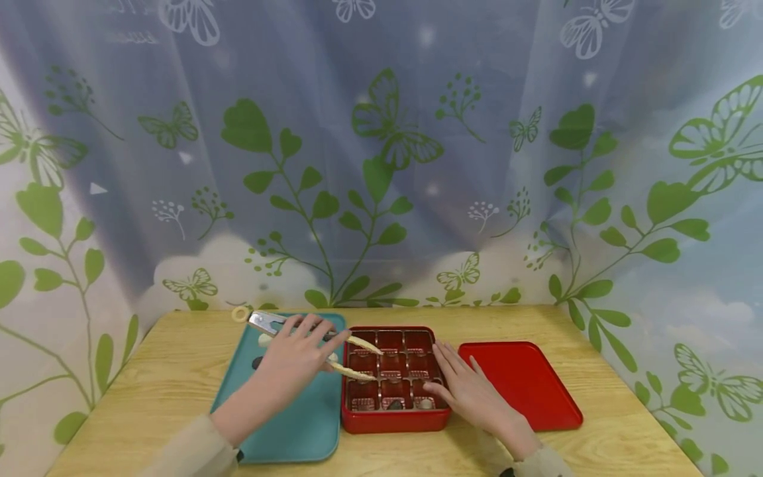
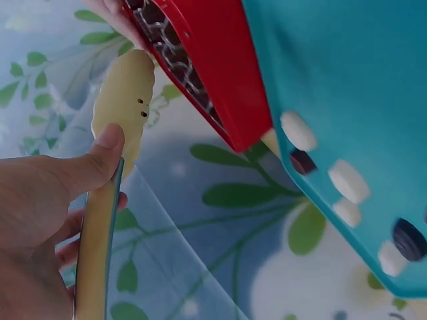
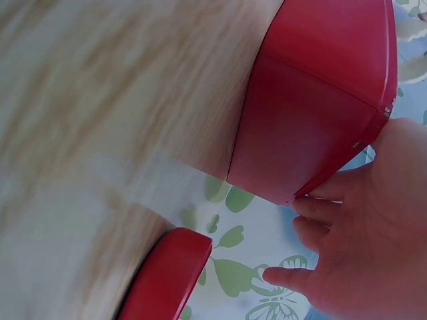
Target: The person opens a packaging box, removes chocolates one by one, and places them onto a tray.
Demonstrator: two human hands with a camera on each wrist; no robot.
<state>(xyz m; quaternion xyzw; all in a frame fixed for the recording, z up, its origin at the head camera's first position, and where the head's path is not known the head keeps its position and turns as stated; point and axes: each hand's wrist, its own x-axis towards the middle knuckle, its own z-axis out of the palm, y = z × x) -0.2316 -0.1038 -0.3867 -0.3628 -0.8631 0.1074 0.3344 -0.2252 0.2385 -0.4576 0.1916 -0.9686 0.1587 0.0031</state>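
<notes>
My left hand [image 1: 298,354] grips a pair of metal tongs [image 1: 266,322] with cream-coloured tips [image 2: 125,87]. The tips stand apart over the left part of a red box [image 1: 396,422] with a divided insert; I see nothing between them. In the front row of compartments lie a dark piece [image 1: 395,405] in the middle and a pale piece [image 1: 425,403] at the right. Along the box's right rim rests my right hand [image 1: 471,391], its fingers extended. In the right wrist view its fingertips touch the rim of the box [image 3: 307,113].
Left of the box lies a teal tray [image 1: 292,434], bearing several white pieces [image 2: 350,181] and dark pieces [image 2: 409,240] near its far end. A flat red lid [image 1: 518,384] lies to the right. Behind the wooden table [image 1: 149,384] hangs a patterned curtain [image 1: 334,132].
</notes>
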